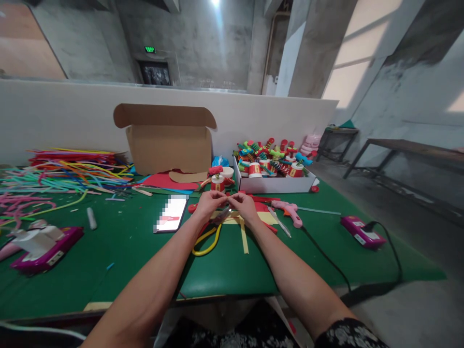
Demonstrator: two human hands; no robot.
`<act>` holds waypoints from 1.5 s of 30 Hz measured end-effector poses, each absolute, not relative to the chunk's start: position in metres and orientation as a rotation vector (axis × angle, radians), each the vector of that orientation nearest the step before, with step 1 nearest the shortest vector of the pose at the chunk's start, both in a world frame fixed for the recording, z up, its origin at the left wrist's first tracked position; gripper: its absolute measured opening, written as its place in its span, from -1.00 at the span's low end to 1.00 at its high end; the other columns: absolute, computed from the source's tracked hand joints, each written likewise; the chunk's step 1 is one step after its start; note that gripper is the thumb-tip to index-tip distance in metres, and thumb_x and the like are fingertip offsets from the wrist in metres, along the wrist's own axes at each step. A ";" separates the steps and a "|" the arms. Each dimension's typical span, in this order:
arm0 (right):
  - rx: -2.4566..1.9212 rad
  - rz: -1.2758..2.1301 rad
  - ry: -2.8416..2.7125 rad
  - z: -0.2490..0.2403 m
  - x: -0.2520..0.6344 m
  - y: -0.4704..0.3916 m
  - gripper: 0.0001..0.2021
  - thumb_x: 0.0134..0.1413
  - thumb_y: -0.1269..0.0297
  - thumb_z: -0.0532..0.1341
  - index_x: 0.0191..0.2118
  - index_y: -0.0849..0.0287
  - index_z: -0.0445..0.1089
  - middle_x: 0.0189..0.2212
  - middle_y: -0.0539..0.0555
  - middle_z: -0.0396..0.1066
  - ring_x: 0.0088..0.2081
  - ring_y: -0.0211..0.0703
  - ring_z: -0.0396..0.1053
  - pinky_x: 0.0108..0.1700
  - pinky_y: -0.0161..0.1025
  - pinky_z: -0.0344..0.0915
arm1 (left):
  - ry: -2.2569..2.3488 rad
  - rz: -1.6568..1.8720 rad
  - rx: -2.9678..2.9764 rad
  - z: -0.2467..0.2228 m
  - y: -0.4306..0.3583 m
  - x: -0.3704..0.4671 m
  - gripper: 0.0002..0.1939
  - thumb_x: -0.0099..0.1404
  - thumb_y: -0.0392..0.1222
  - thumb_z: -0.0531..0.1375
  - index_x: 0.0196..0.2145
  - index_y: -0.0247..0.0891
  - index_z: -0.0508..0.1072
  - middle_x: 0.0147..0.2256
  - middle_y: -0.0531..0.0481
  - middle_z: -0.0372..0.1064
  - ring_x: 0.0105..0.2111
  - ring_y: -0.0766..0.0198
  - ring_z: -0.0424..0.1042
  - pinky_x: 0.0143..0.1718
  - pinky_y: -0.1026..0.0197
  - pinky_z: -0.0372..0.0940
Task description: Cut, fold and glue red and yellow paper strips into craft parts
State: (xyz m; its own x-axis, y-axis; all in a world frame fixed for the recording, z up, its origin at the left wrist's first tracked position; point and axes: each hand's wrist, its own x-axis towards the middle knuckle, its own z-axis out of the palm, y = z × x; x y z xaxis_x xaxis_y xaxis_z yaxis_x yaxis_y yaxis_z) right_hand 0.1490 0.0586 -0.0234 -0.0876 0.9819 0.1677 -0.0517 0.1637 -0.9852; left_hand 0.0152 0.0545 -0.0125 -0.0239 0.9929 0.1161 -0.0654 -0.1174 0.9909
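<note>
Fingers curled and fingertips nearly meeting, the left hand (212, 202) and right hand (244, 205) sit above yellow-handled scissors (218, 237); any grip cannot be told. The yellow strip (244, 238) on the desk (228, 275) nearby looks light, easily creased, best pinched by its edges.

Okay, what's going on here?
A person's left hand and right hand are close together over a green table, fingertips pinched; anything held is too small to make out. Yellow-handled scissors lie close by, a pink glue gun to the right. Beyond stands a cup figure, a box of similar ones to its right.
</note>
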 end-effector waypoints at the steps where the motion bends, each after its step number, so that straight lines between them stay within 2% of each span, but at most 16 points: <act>1: -1.020 1.172 -1.310 -0.024 0.149 0.059 -0.78 -0.29 0.15 0.31 -0.54 0.19 0.36 -0.65 -0.04 0.36 -0.57 -0.27 0.30 -0.44 -0.30 0.26 | 1.122 1.336 1.242 -0.013 0.055 0.015 -0.72 -0.22 -0.11 0.36 -0.56 -0.35 0.45 -0.65 0.06 0.32 -0.63 0.41 0.24 -0.54 0.31 0.15; 7: -0.977 1.168 -1.314 -0.026 0.148 0.060 -0.79 -0.28 0.18 0.29 -0.48 0.18 0.36 -0.62 -0.04 0.37 -0.55 -0.26 0.32 -0.41 -0.28 0.28 | 1.155 1.292 1.268 -0.010 0.054 0.016 -0.74 -0.21 -0.11 0.36 -0.60 -0.34 0.44 -0.67 0.08 0.29 -0.66 0.43 0.19 -0.58 0.32 0.10; 13: -1.008 0.999 -1.381 -0.024 0.148 0.059 -0.84 -0.24 0.19 0.26 -0.52 0.16 0.35 -0.63 -0.04 0.35 -0.55 -0.25 0.31 -0.42 -0.28 0.26 | 1.123 1.281 1.214 -0.004 0.050 0.017 -0.70 -0.27 -0.10 0.38 -0.59 -0.35 0.44 -0.67 0.07 0.30 -0.66 0.43 0.20 -0.57 0.31 0.14; 19: -0.941 1.258 -1.280 -0.022 0.148 0.057 -0.73 -0.31 0.12 0.33 -0.46 0.19 0.37 -0.59 -0.01 0.39 -0.53 -0.25 0.33 -0.39 -0.27 0.29 | 1.132 1.311 1.186 0.000 0.048 0.015 -0.70 -0.25 -0.10 0.39 -0.58 -0.34 0.44 -0.66 0.08 0.31 -0.65 0.42 0.22 -0.55 0.31 0.17; 28: -1.044 1.157 -1.401 -0.024 0.152 0.061 -0.74 -0.26 0.10 0.30 -0.57 0.19 0.33 -0.69 -0.09 0.29 -0.63 -0.33 0.24 -0.52 -0.35 0.19 | 1.157 1.306 1.206 0.001 0.046 0.016 -0.79 -0.17 -0.17 0.35 -0.59 -0.32 0.43 -0.67 0.09 0.29 -0.65 0.43 0.21 -0.56 0.31 0.16; 35: -0.999 1.226 -1.378 -0.021 0.152 0.059 -0.75 -0.26 0.12 0.31 -0.46 0.19 0.38 -0.56 -0.03 0.39 -0.53 -0.30 0.31 -0.42 -0.32 0.27 | 1.168 1.330 1.262 -0.002 0.048 0.015 -0.78 -0.15 -0.15 0.34 -0.57 -0.33 0.43 -0.67 0.08 0.29 -0.64 0.42 0.22 -0.57 0.34 0.13; 41: -1.064 1.014 -1.474 -0.028 0.152 0.065 -0.83 -0.19 0.18 0.24 -0.54 0.17 0.34 -0.65 -0.06 0.34 -0.57 -0.29 0.29 -0.46 -0.33 0.22 | 1.114 1.276 1.257 -0.006 0.051 0.015 -0.67 -0.21 -0.10 0.38 -0.49 -0.35 0.47 -0.58 0.02 0.37 -0.61 0.41 0.27 -0.54 0.32 0.18; 45: -1.078 0.995 -1.503 -0.032 0.152 0.068 -0.83 -0.15 0.16 0.22 -0.51 0.16 0.35 -0.65 -0.05 0.35 -0.57 -0.27 0.30 -0.46 -0.31 0.23 | 1.158 1.289 1.285 -0.010 0.054 0.014 -0.66 -0.22 -0.06 0.38 -0.52 -0.36 0.48 -0.62 0.02 0.35 -0.61 0.39 0.26 -0.54 0.30 0.18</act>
